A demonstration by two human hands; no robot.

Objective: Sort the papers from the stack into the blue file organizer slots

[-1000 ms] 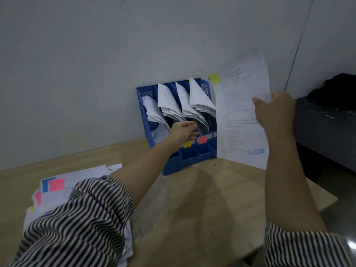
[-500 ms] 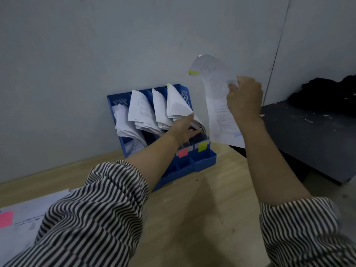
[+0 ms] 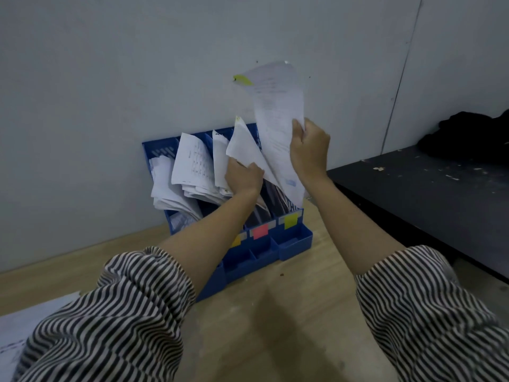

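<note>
Tabletop (image 3: 303, 312) of pale wood carries everything here, and the blue organizer (image 3: 292, 244) stands on it against the wall, just beyond both hands. Its slots are already full of leaning papers, and small colour tabs mark the front: a pink one (image 3: 260, 231) and a yellow-green one (image 3: 291, 220) under the right hand.

The right hand (image 3: 309, 153) grips one sheet (image 3: 278, 119) by its edge, fingers curled round it. The sheet stands almost upright, its lower end already low at the rightmost slot, below this hand. A yellow flag (image 3: 242, 79) is stuck at its top corner, above and left of the hand; in my judgement it matches the tab of this slot, so the slot seems correct.

The left hand (image 3: 243, 175) is just beside the right one, to its left. It holds the leaning bundle (image 3: 245, 146) of the neighbouring papers and pulls it aside, so a gap is open.

To do this step well, I would keep the bundle held back until the sheet is fully down. The sheet is thin and bends easily, so it is better to lower it straight and slowly; otherwise the bottom edge may catch on other papers and fold. Release the right hand first, then the left.

The remaining stack (image 3: 16, 326) lies far to the left of the left hand, near the sleeve (image 3: 110, 312).
</note>
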